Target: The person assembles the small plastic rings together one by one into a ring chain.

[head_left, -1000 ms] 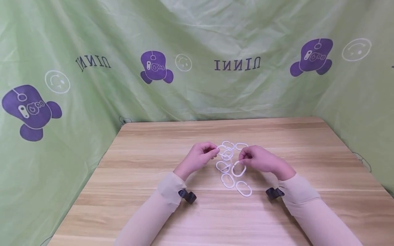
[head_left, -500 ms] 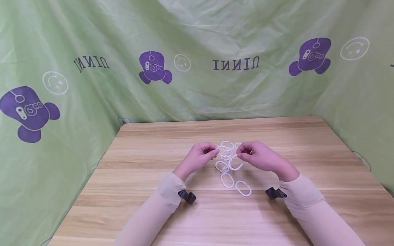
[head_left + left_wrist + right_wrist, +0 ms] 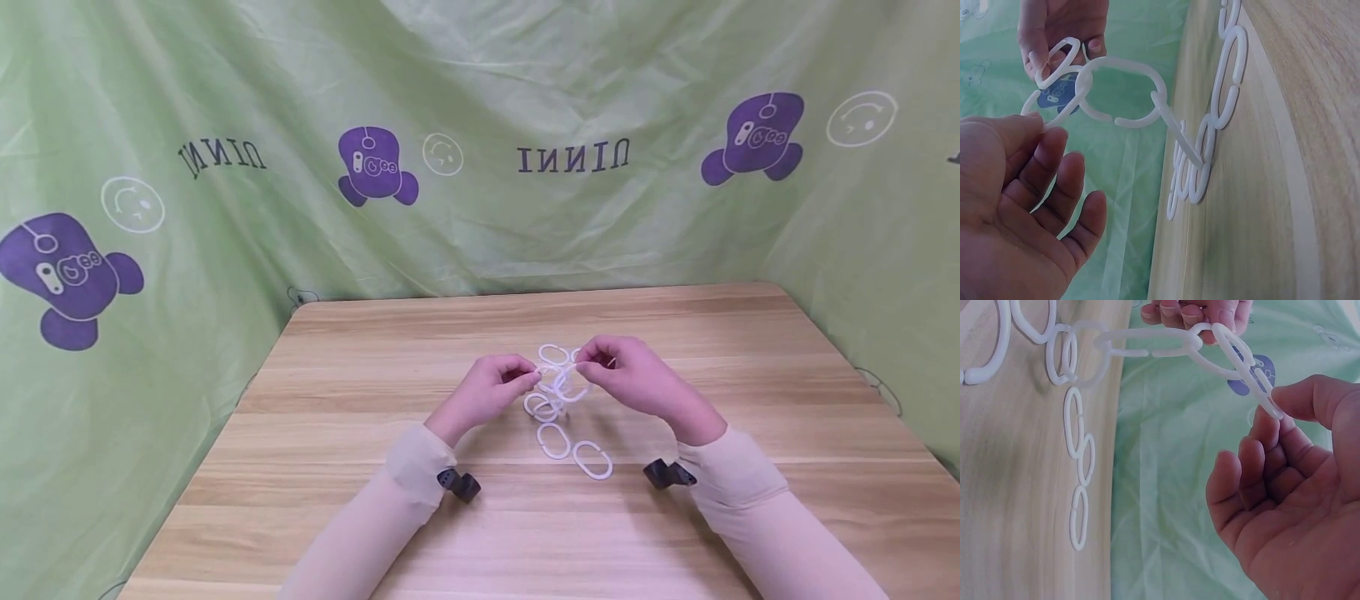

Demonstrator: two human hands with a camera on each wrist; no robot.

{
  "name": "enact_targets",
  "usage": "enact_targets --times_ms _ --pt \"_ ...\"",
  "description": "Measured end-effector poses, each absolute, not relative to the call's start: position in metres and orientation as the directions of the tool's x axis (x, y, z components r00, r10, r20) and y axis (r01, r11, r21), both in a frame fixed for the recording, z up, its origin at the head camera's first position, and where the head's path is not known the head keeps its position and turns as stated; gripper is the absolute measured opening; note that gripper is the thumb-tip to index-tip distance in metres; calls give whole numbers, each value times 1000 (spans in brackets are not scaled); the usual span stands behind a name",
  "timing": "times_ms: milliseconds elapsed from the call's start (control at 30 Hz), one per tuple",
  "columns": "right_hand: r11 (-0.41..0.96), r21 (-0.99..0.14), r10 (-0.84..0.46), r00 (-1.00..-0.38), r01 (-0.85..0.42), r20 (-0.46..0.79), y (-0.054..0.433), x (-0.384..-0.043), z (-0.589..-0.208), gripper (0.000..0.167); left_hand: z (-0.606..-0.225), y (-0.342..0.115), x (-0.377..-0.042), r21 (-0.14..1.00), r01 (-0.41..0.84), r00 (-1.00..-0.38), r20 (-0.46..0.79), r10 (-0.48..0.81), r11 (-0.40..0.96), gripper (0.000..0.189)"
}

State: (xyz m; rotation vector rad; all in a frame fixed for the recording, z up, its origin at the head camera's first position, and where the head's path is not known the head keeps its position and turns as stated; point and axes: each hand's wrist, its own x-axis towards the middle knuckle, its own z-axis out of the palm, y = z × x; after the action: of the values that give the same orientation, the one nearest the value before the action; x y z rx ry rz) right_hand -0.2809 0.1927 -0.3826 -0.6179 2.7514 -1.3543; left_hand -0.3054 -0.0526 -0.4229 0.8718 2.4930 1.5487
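My left hand point(image 3: 487, 387) pinches a white oval split plastic chain link point(image 3: 1207, 367) between thumb and forefinger. From it hangs a second link point(image 3: 1124, 64), and a third point(image 3: 1175, 130) slants down to the links on the table. Between thumb and fingertips, my right hand point(image 3: 637, 379) holds another white link point(image 3: 1244, 372). The two held links meet and overlap in both wrist views; I cannot tell whether they are hooked together. The other fingers of both hands are loosely bent.
Several white links lie on the wooden table point(image 3: 375, 358) under and around the hands, among them a loose link point(image 3: 597, 477) nearest the body. Behind the table hangs a green printed curtain point(image 3: 480, 233). Each wrist wears a small black camera point(image 3: 461, 485).
Carrying its link, my right hand has moved left and farther from the body until that link overlaps the left one. My left hand has shifted slightly right, still pinching its link.
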Motion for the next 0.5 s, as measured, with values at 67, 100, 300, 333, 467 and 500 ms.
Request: enact_targets --times_ms 67,100,300,333,467,500 --pt "546 -766 -351 -923 -339 159 192 -281 -383 5 -423 -52 -305 844 431 -828 229 511 320 20" --pt "545 -768 -350 -923 -338 158 191 -280 -383 5 -424 -52 -305 840 437 -825 233 515 321 21" --pt "539 -767 -356 -919 -348 167 190 -279 -384 6 -424 -51 -304 823 469 -808 254 531 320 18" --pt "540 -765 -357 -919 -350 168 190 -279 -385 7 -424 -51 -303 821 475 -804 259 534 317 18" --pt "550 -757 -353 -920 -352 171 189 -278 -384 10 -425 -52 -304 811 501 -788 283 546 302 18" --pt "554 -755 -351 -921 -351 171 189 -278 -384 10 -425 -52 -304 809 506 -785 288 548 299 18"
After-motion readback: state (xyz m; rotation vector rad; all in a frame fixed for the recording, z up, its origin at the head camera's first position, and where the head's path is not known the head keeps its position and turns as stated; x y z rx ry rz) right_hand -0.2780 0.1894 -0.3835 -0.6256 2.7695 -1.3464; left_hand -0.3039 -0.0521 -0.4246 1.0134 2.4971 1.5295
